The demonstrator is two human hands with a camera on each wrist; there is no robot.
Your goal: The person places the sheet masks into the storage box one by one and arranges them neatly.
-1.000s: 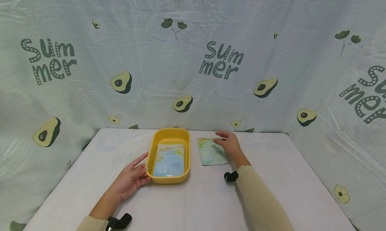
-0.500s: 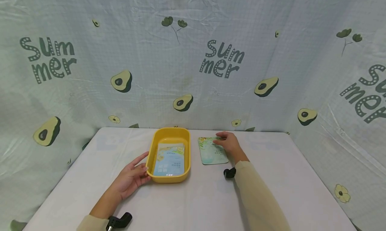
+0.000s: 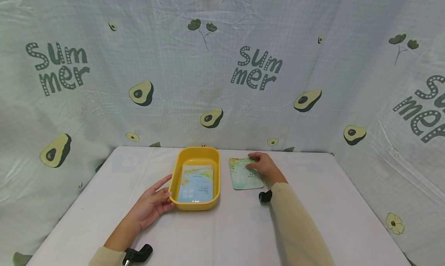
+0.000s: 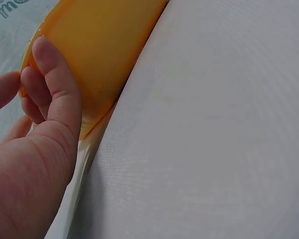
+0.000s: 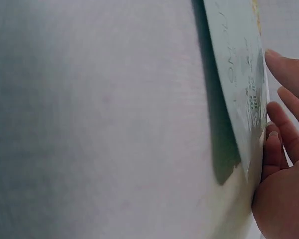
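A yellow plastic tray (image 3: 199, 157) stands upright on the table. Inside it lies a blue printed packet (image 3: 195, 187) on top of a paler one, whose edge shows behind. My left hand (image 3: 149, 209) holds the tray's near left side; in the left wrist view its fingers lie on both sides of the rim. Right of the tray is a flat pale green packet (image 3: 242, 178) with a floral print. Over its far right corner is my right hand (image 3: 267, 166), thumb and forefinger apart. In the right wrist view the fingertips (image 5: 272, 54) are at the packet's edge; contact is unclear.
The white-covered table (image 3: 222, 239) ends at a hanging cloth (image 3: 167, 65) printed with avocados and lettering, close behind the tray. A black wrist camera (image 3: 265, 197) sits at the right sleeve, and another black camera (image 3: 139, 254) at the left.
My right hand has come slightly lower and nearer the green packet, thumb further over its face. The left hand, tray and packets keep their places.
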